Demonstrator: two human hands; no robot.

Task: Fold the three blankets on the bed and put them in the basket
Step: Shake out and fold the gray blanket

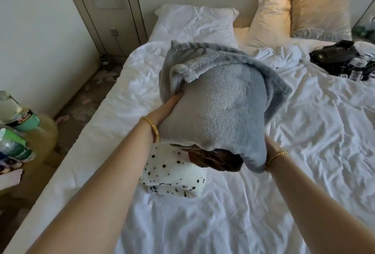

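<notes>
A folded grey fleece blanket (pixel 221 103) is held up above the bed (pixel 203 223). My left hand (pixel 169 107) grips its left side with the fingers tucked under a fold. My right hand (pixel 271 144) holds its lower right corner, mostly hidden behind the cloth. Beneath it a folded white blanket with black spots (pixel 172 174) lies on the sheet. A dark brown blanket (pixel 215 158) shows just under the grey one, on top of the spotted one. No basket is in view.
Three pillows (pixel 198 22) lie at the head of the bed. Black gear and cables (pixel 343 58) sit at the right edge. A bedside stand with bottles (pixel 18 119) is on the left. Litter covers the floor (pixel 91 91) beside the bed.
</notes>
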